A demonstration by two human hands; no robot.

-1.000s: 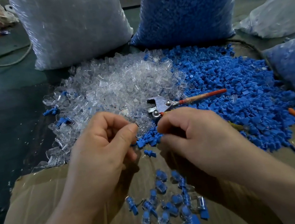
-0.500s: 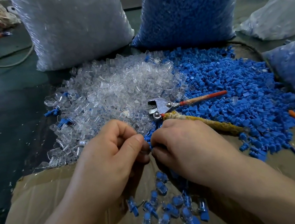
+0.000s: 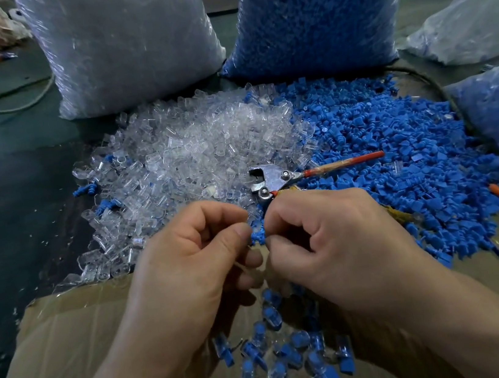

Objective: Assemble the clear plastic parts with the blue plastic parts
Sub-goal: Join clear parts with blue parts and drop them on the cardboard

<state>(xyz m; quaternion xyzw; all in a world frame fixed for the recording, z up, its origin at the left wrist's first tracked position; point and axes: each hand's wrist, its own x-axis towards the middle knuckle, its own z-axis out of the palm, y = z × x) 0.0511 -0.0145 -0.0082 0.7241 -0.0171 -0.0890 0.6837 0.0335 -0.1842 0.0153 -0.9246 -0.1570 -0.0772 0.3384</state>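
Fingers (image 3: 277, 217) pinch blue part (image 3: 257, 236) at pile (image 3: 397, 152) edge.

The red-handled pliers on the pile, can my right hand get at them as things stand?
Probably yes: the pliers lie uncovered atop the loose parts, just beyond the right hand, nothing between. Its curled fingers would have to open first.

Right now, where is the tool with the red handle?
In the head view, the tool lies in the middle, where the clear pile meets the blue pile, just beyond the right hand, its red handle pointing right.
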